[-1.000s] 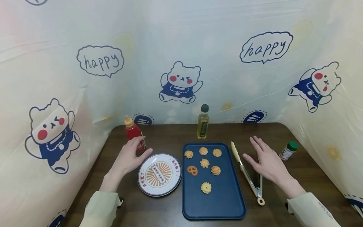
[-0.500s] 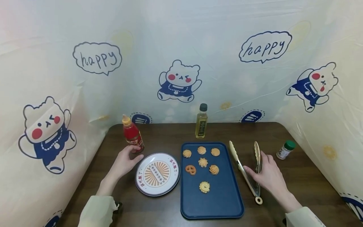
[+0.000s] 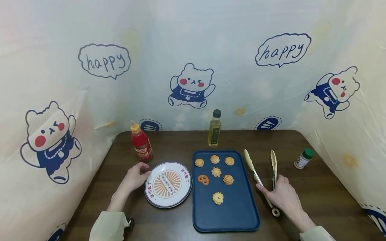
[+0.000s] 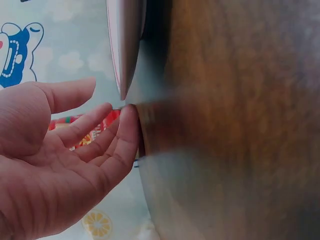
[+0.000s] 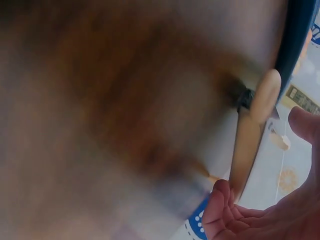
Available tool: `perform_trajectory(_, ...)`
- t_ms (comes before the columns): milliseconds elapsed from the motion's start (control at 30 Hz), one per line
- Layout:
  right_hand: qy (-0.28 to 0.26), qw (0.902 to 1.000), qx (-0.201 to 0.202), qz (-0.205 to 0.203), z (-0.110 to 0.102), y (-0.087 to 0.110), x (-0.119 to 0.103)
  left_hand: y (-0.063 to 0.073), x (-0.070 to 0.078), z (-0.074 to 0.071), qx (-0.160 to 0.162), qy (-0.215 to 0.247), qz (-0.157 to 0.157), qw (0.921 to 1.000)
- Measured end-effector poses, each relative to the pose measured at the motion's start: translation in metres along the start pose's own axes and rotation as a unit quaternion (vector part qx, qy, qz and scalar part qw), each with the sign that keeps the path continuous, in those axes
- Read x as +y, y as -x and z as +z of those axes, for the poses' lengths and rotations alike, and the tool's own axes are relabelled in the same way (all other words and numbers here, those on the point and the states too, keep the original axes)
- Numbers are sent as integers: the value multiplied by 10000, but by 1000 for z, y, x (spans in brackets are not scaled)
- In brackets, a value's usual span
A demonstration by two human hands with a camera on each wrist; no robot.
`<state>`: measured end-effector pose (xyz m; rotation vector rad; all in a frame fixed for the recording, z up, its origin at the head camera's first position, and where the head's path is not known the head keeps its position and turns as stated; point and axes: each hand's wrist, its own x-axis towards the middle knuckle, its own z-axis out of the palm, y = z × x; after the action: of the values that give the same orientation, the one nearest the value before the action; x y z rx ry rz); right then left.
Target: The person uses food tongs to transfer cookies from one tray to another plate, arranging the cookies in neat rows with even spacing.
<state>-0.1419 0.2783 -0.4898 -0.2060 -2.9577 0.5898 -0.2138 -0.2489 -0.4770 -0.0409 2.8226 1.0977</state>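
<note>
Beside the left rim of the plate (image 3: 169,185), my left hand (image 3: 134,177) hovers just above the table, fingers loosely bent. The left wrist view shows the thumb raised, the fingers near the plate edge (image 4: 121,55) and a gap between them. My right hand (image 3: 283,194) reaches around the spread metal tongs (image 3: 264,194). Its thumb lies by the left arm, its other fingers by the right arm. In the right wrist view, the curled fingers (image 5: 225,205) meet the tongs (image 5: 247,145) at one arm, while the thumb (image 5: 302,125) stands apart.
A blue tray (image 3: 226,214) bearing several cookies and a pretzel lies between plate and tongs. Behind stand a red sauce bottle (image 3: 141,144) and an oil bottle (image 3: 214,130). A green-capped jar (image 3: 303,159) lies tilted at the right. Printed cloth encloses the table.
My left hand drew back from the sauce bottle toward the plate's left rim. My right hand came down and in over the tongs, then slid nearer their hinge end. The tongs kept their spread.
</note>
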Motion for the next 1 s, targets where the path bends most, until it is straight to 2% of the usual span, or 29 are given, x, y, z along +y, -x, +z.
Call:
perform_trajectory(167,-26,9999,-42,93,6,5,2,5,-3,7,53,-68,104,9999)
perform_trajectory(367,-68,9997,-101,192,7,2,2,6,-5,9,178,-108,283,9994)
perform_trajectory(700,-374,9974,-438,443,5,-1,1,6,-3,9,194,-210,150,9995)
perform_trajectory(900,-460,9967,-566,343,0,-5,3,6,-3,9,132,-277,-9,9995)
perform_trajectory(1000,-489,9965,-604,303,-3,-7,4,6,-4,9,154,-301,13,9994)
